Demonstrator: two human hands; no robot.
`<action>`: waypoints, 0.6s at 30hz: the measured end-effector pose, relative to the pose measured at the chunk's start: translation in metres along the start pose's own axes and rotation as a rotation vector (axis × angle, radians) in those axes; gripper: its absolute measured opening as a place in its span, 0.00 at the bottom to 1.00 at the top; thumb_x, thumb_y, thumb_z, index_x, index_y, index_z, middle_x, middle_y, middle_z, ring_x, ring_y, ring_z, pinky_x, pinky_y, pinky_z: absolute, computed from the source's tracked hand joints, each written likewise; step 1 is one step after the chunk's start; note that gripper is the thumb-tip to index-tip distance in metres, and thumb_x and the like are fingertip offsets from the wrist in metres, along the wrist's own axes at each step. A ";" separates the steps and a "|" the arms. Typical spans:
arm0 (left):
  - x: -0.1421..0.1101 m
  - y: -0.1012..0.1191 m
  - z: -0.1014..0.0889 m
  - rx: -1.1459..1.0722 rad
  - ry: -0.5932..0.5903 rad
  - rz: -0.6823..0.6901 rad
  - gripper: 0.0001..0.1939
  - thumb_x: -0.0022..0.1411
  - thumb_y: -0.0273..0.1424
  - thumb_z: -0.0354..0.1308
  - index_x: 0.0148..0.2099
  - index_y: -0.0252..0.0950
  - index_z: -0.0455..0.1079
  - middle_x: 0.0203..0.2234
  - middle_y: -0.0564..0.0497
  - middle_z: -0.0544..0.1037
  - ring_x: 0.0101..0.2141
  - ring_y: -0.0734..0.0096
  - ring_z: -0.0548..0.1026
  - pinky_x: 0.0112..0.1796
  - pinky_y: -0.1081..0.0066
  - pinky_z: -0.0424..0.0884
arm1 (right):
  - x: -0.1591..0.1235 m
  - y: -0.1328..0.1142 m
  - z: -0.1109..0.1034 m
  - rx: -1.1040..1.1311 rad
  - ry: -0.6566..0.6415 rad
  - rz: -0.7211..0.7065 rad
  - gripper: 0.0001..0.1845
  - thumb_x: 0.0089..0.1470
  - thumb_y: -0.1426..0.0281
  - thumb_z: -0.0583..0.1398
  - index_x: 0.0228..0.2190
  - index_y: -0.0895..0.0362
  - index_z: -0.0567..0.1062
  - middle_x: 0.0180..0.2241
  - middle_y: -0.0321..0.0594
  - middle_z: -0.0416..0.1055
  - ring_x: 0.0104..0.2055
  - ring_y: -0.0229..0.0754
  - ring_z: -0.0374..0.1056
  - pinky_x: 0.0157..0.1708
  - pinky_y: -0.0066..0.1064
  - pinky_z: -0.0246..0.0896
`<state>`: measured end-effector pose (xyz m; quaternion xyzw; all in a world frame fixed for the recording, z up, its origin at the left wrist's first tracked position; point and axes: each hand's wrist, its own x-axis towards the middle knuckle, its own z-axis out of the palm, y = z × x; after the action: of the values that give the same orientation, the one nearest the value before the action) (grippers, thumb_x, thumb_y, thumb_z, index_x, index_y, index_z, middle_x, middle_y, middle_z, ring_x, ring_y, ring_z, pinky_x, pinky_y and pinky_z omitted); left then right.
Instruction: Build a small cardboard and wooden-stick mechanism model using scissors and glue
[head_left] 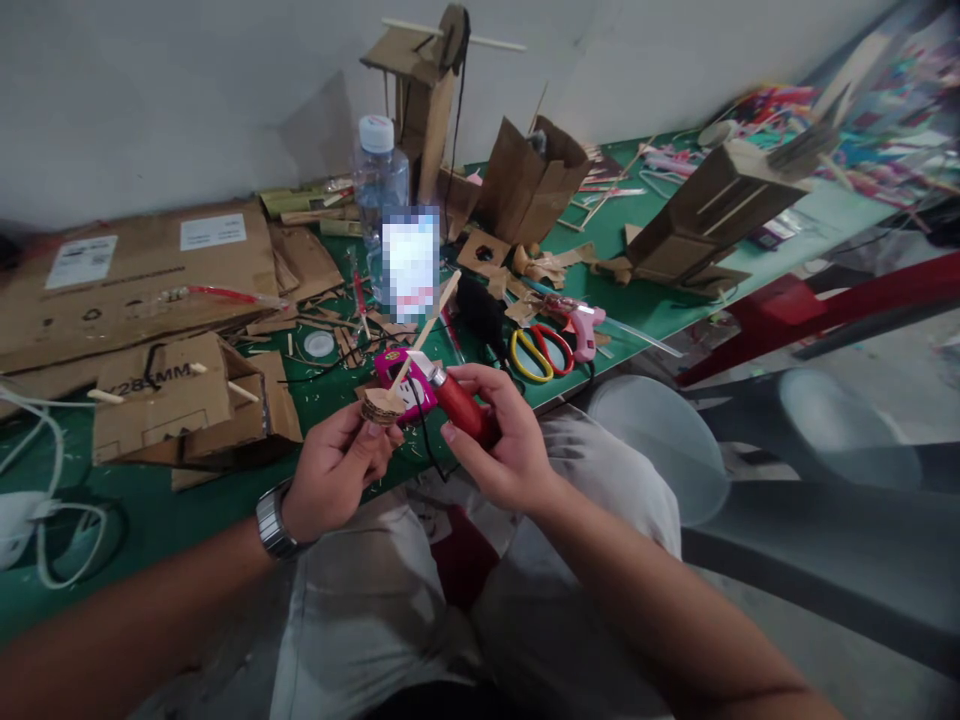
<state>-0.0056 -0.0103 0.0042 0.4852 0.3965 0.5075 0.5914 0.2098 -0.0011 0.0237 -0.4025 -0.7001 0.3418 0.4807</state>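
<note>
the left hand [337, 465] is closed in a pinch on a round cardboard disc [382, 405], thumb and fingers at its edge, just over the near side of the green tabletop [150, 508]. a thin wooden stick [429, 325] slants up and away from the disc; whether it is fixed there i cannot tell. the right hand [501, 430] is gripping the red handle [465, 405] of a tool, its metal collar pointing toward the disc; the tip is hard to make out. a bright pink object [397, 365] shows behind the disc, beside the tool. a watch [276, 522] sits on the left wrist.

beyond the right hand lie scissors [531, 357] with yellow and red loops, touching or just beside a pink glue gun [586, 328]. to the left stands a cardboard box [161, 395] with sticks poking out, and behind it a large flat carton [135, 275]. a clear bottle [380, 180] with a white cap stands near the wall, in front of a cardboard tower [433, 120]. an open carton [529, 180] is to its right, with cardboard scraps nearby.
</note>
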 end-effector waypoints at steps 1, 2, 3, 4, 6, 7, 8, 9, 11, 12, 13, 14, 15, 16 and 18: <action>0.000 0.000 0.000 0.010 -0.002 0.002 0.20 0.74 0.48 0.61 0.40 0.34 0.76 0.16 0.60 0.61 0.16 0.82 0.59 0.18 0.81 0.58 | 0.000 0.000 0.000 -0.002 0.005 -0.008 0.25 0.64 0.68 0.63 0.61 0.50 0.69 0.48 0.42 0.73 0.40 0.42 0.69 0.34 0.32 0.67; 0.000 -0.001 0.000 0.016 -0.003 0.002 0.20 0.74 0.48 0.61 0.40 0.34 0.76 0.16 0.60 0.62 0.16 0.82 0.59 0.18 0.81 0.58 | 0.000 0.000 0.001 -0.006 0.010 -0.018 0.25 0.64 0.69 0.63 0.61 0.50 0.69 0.48 0.42 0.74 0.41 0.42 0.69 0.35 0.33 0.68; 0.000 -0.001 0.000 0.019 -0.003 0.004 0.20 0.74 0.48 0.61 0.40 0.34 0.76 0.16 0.60 0.62 0.16 0.82 0.59 0.18 0.81 0.57 | 0.000 0.000 0.001 -0.009 0.014 -0.031 0.25 0.65 0.69 0.63 0.61 0.49 0.69 0.48 0.42 0.74 0.42 0.43 0.70 0.36 0.33 0.68; 0.000 0.000 0.000 0.021 -0.002 0.006 0.20 0.74 0.48 0.61 0.40 0.34 0.76 0.16 0.60 0.62 0.16 0.82 0.59 0.18 0.81 0.57 | 0.000 0.000 0.001 -0.010 0.018 -0.046 0.25 0.65 0.70 0.63 0.61 0.49 0.68 0.49 0.42 0.74 0.43 0.43 0.70 0.37 0.33 0.69; 0.000 0.000 0.000 0.023 0.000 0.012 0.20 0.74 0.47 0.61 0.41 0.34 0.76 0.16 0.59 0.63 0.17 0.81 0.59 0.18 0.80 0.57 | 0.001 0.000 0.002 -0.005 0.025 -0.071 0.26 0.65 0.72 0.63 0.62 0.49 0.68 0.51 0.42 0.74 0.45 0.43 0.71 0.40 0.34 0.70; 0.000 0.000 0.000 0.025 0.001 0.016 0.20 0.74 0.47 0.61 0.40 0.34 0.76 0.16 0.59 0.63 0.17 0.81 0.59 0.18 0.80 0.57 | 0.001 0.000 0.002 -0.002 0.027 -0.075 0.26 0.65 0.72 0.63 0.62 0.49 0.68 0.52 0.42 0.74 0.46 0.43 0.71 0.41 0.34 0.70; 0.000 0.001 0.000 0.028 -0.002 0.019 0.20 0.74 0.47 0.61 0.40 0.34 0.76 0.16 0.59 0.63 0.17 0.81 0.59 0.19 0.80 0.57 | 0.001 -0.001 0.002 0.002 0.027 -0.075 0.26 0.65 0.72 0.63 0.62 0.49 0.68 0.52 0.42 0.74 0.46 0.43 0.71 0.41 0.33 0.70; 0.000 0.001 0.000 0.032 -0.006 0.023 0.21 0.74 0.47 0.61 0.40 0.34 0.76 0.16 0.59 0.62 0.17 0.81 0.59 0.19 0.80 0.57 | 0.001 -0.001 0.002 0.006 0.026 -0.070 0.26 0.65 0.72 0.63 0.62 0.49 0.68 0.52 0.42 0.74 0.46 0.43 0.71 0.41 0.33 0.70; 0.000 0.001 0.000 0.038 -0.015 0.028 0.20 0.75 0.47 0.61 0.40 0.33 0.76 0.16 0.59 0.63 0.17 0.81 0.59 0.19 0.80 0.57 | 0.000 -0.001 0.002 0.022 0.023 -0.056 0.25 0.66 0.72 0.63 0.62 0.49 0.68 0.51 0.41 0.74 0.45 0.42 0.71 0.40 0.33 0.70; 0.000 0.000 -0.001 0.041 -0.017 0.028 0.20 0.75 0.47 0.60 0.41 0.33 0.76 0.16 0.59 0.63 0.17 0.81 0.59 0.19 0.80 0.57 | 0.000 -0.001 0.002 0.035 0.022 -0.048 0.25 0.66 0.71 0.63 0.62 0.49 0.68 0.51 0.41 0.74 0.44 0.42 0.71 0.39 0.33 0.70; 0.000 0.000 -0.001 0.043 -0.018 0.026 0.20 0.75 0.47 0.60 0.41 0.33 0.76 0.16 0.59 0.63 0.17 0.81 0.60 0.19 0.80 0.57 | 0.000 -0.002 0.002 0.048 0.021 -0.042 0.24 0.66 0.71 0.63 0.61 0.49 0.69 0.50 0.41 0.74 0.44 0.42 0.71 0.40 0.33 0.71; -0.001 0.000 -0.001 0.043 -0.017 0.023 0.20 0.75 0.46 0.60 0.41 0.34 0.76 0.16 0.59 0.64 0.17 0.81 0.60 0.19 0.80 0.57 | 0.000 -0.002 0.002 0.061 0.021 -0.037 0.24 0.66 0.71 0.63 0.61 0.49 0.69 0.50 0.41 0.74 0.43 0.41 0.70 0.39 0.32 0.71; -0.001 0.000 -0.001 0.042 -0.016 0.023 0.20 0.75 0.46 0.61 0.41 0.34 0.76 0.16 0.59 0.64 0.17 0.81 0.60 0.19 0.80 0.57 | 0.000 -0.002 0.001 0.070 0.020 -0.033 0.24 0.66 0.71 0.63 0.61 0.49 0.69 0.50 0.41 0.73 0.43 0.41 0.70 0.39 0.32 0.70; -0.001 0.000 -0.001 0.041 -0.016 0.023 0.19 0.75 0.46 0.61 0.41 0.34 0.76 0.16 0.59 0.64 0.17 0.81 0.60 0.19 0.80 0.57 | 0.000 -0.003 0.001 0.075 0.020 -0.032 0.24 0.66 0.71 0.63 0.61 0.49 0.69 0.50 0.41 0.73 0.42 0.40 0.70 0.39 0.32 0.70; -0.001 0.001 -0.002 0.043 -0.015 0.027 0.19 0.75 0.46 0.60 0.41 0.34 0.76 0.16 0.59 0.63 0.17 0.82 0.60 0.19 0.80 0.57 | 0.000 -0.003 0.001 0.077 0.026 -0.030 0.23 0.66 0.71 0.63 0.61 0.50 0.69 0.50 0.41 0.74 0.42 0.40 0.70 0.39 0.32 0.70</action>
<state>-0.0075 -0.0111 0.0044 0.5070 0.3961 0.5033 0.5768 0.2080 -0.0028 0.0263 -0.3777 -0.6860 0.3559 0.5100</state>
